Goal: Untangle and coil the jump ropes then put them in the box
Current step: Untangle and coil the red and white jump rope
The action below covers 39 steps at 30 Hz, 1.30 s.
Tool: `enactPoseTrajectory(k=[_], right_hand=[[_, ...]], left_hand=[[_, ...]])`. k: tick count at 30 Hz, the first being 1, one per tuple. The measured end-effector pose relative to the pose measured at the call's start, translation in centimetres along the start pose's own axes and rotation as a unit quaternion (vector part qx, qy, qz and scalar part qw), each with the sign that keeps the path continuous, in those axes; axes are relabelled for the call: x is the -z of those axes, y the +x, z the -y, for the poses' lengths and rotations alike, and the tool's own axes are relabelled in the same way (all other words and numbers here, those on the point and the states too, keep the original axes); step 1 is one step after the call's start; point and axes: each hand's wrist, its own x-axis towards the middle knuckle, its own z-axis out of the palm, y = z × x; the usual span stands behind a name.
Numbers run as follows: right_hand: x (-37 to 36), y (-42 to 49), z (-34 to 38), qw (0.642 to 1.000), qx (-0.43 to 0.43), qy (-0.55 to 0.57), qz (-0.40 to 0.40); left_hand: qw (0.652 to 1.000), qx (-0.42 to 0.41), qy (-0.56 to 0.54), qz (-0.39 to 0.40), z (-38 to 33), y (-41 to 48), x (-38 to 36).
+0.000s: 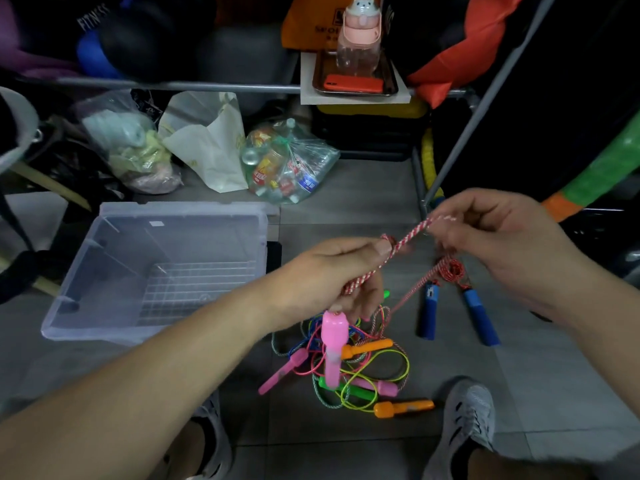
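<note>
Since the limp red-and-white rope (405,244) is gripped in the left hand (332,271) and pinched by the right hand (495,244), it's probably best held near the pink handle (334,344) dangling below.

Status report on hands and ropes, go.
Left hand and right hand both gripping red-white rope. Box holds no rope. Tangled pile on floor below.
</note>
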Motion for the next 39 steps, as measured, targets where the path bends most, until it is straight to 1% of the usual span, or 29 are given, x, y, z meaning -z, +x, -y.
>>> enactPoseTrajectory(k=[2, 4, 7, 9, 11, 13, 16, 18, 19, 21, 23, 24, 25, 26, 28, 31, 33, 35, 37, 39], right_hand=[[0.0, 0.4, -0.7, 0.999, -0.009, 0.014, -0.05], [-0.2, 0.7, -1.2, 0.997, -0.028, 0.001, -0.065], [-1.1, 0.6, -1.7, 0.995, -0.094, -0.017, -0.018], [-2.2, 0.1, -2.0, 0.99, -0.128, -0.04, 0.03], [-3.4, -0.4, -2.1, 0.984, -0.161, -0.039, 0.061], [-4.2, -0.7, -2.1, 0.979, -0.19, -0.02, 0.076], [-4.8, -0.9, -1.8, 0.972, -0.224, 0.016, 0.073], [-4.9, -1.1, -1.8, 0.968, -0.233, 0.027, 0.089], [-4.9, -1.2, -1.7, 0.964, -0.238, 0.027, 0.116], [-4.7, -1.4, -1.5, 0.947, -0.245, 0.031, 0.207], [-4.0, -1.6, -1.0, 0.919, -0.237, 0.02, 0.314], [-3.6, -1.7, -0.6, 0.909, -0.222, 0.005, 0.353], [-3.2, -1.7, -0.1, 0.906, -0.203, -0.004, 0.372], [-2.7, -1.7, 0.3, 0.912, -0.18, -0.002, 0.369], [-1.9, -1.6, 0.8, 0.94, -0.138, 0.025, 0.313], [-0.5, -1.2, 0.8, 0.983, -0.075, 0.058, 0.155], [-0.1, -0.6, 0.6, 0.998, -0.023, 0.045, 0.048], [-0.1, -0.3, 0.4, 0.999, 0.021, -0.012, -0.026], [-0.2, -0.1, 0.0, 0.995, 0.043, -0.063, -0.058], [-0.5, 0.2, -0.2, 0.992, 0.041, -0.092, -0.07]], left_hand=[[0.998, -0.005, -0.042, 0.047, -0.2, 0.0, 0.2], [0.992, 0.0, -0.093, 0.089, -0.2, -0.1, 0.1], [0.971, -0.018, -0.21, 0.117, -0.6, -0.3, 0.1], [0.958, -0.034, -0.263, 0.107, -1.1, -0.3, 0.5], [0.946, -0.055, -0.311, 0.074, -1.5, -0.2, 1.3], [0.938, -0.075, -0.337, 0.022, -1.8, -0.1, 2.1], [0.926, -0.097, -0.362, -0.046, -2.1, 0.0, 2.9], [0.92, -0.112, -0.368, -0.074, -2.0, 0.1, 3.3], [0.918, -0.121, -0.367, -0.088, -1.9, 0.2, 3.4], [0.921, -0.137, -0.346, -0.116, -1.8, 0.3, 3.5], [0.936, -0.146, -0.28, -0.158, -1.4, 0.7, 3.8], [0.948, -0.142, -0.218, -0.184, -1.2, 0.8, 3.9], [0.96, -0.131, -0.149, -0.199, -0.8, 0.9, 3.9], [0.97, -0.117, -0.085, -0.194, -0.5, 1.0, 3.6], [0.985, -0.081, 0.007, -0.153, -0.1, 0.8, 2.9], [0.997, -0.013, 0.043, -0.065, 0.2, 0.2, 1.5], [0.998, 0.011, 0.06, -0.012, 0.3, 0.1, 0.9], [0.998, 0.021, 0.056, 0.03, 0.3, 0.0, 0.6], [0.996, 0.034, 0.004, 0.08, 0.0, -0.1, 0.1], [0.991, 0.043, -0.062, 0.114, -0.4, -0.2, -0.3]])
